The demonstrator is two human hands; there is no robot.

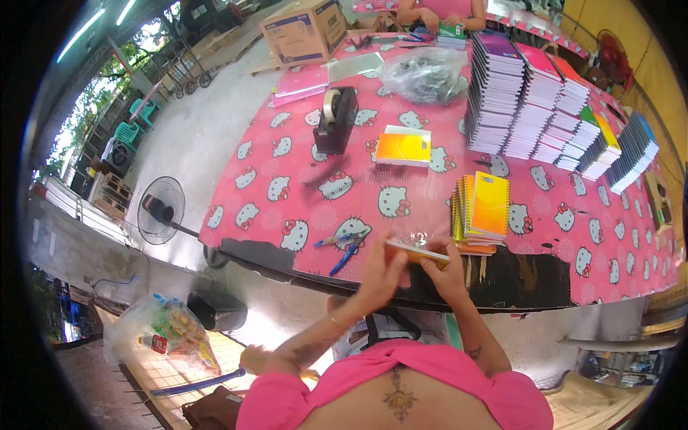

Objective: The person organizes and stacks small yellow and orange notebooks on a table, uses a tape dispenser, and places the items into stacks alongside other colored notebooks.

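Observation:
My left hand [382,269] and my right hand [446,271] hold a small notebook [414,252] between them at the table's near edge, its page edge turned up and its orange cover below. Fingers of both hands close on its two ends. To the right of my right hand stands a pile of yellow-orange spiral notebooks [489,204]. Left of my left hand lie blue-handled pliers [345,259] and another slim tool [335,240]. Beyond my hands, loose dark binding coils [328,180] lie next to a short stack of small yellow notebooks [403,148].
The table's pink patterned cover [265,222] is torn at the front. A black tape dispenser [337,122], a clear plastic bag [424,75] and tall notebook stacks [494,93] stand farther back. A co-worker's hands [430,20] hold a green notebook across the table. A fan [159,210] stands left.

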